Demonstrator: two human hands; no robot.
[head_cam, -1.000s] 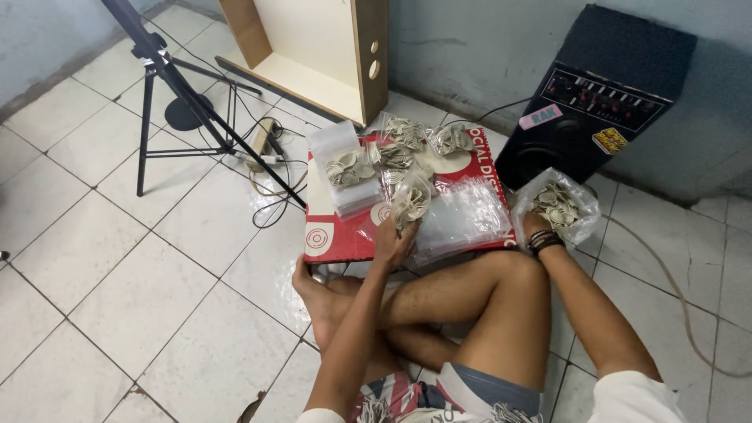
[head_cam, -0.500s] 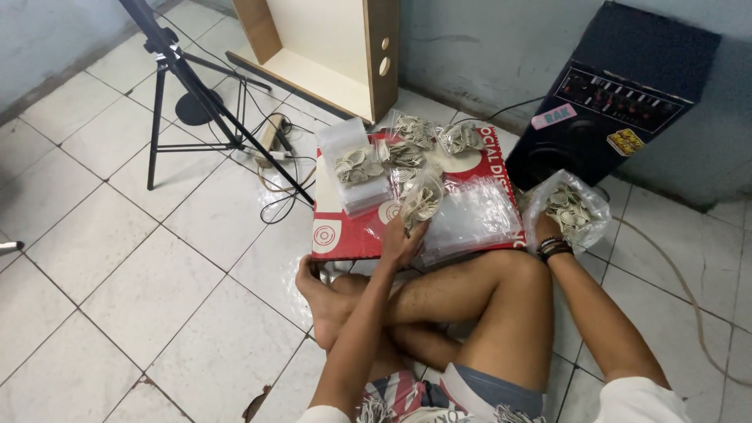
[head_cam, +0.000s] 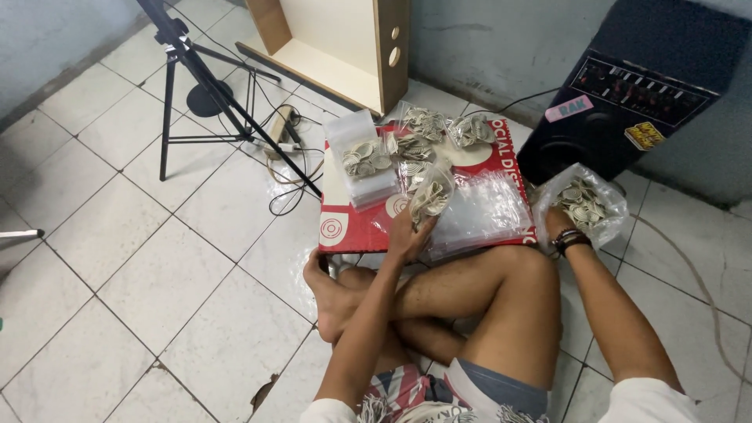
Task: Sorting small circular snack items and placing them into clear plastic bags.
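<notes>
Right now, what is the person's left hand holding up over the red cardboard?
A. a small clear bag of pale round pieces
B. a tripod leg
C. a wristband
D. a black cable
A: the left hand grips a small clear bag of pale round pieces above the red cardboard.

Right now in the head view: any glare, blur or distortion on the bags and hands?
Head view: soft, even light with faint shadows; the clear plastic bags on the red board show pale sheen, not blown out. The left hand and its small filled bag are slightly soft; the right hand is partly hidden by the big bag. Wide-angle bending shows at the tripod and tile lines.
</notes>
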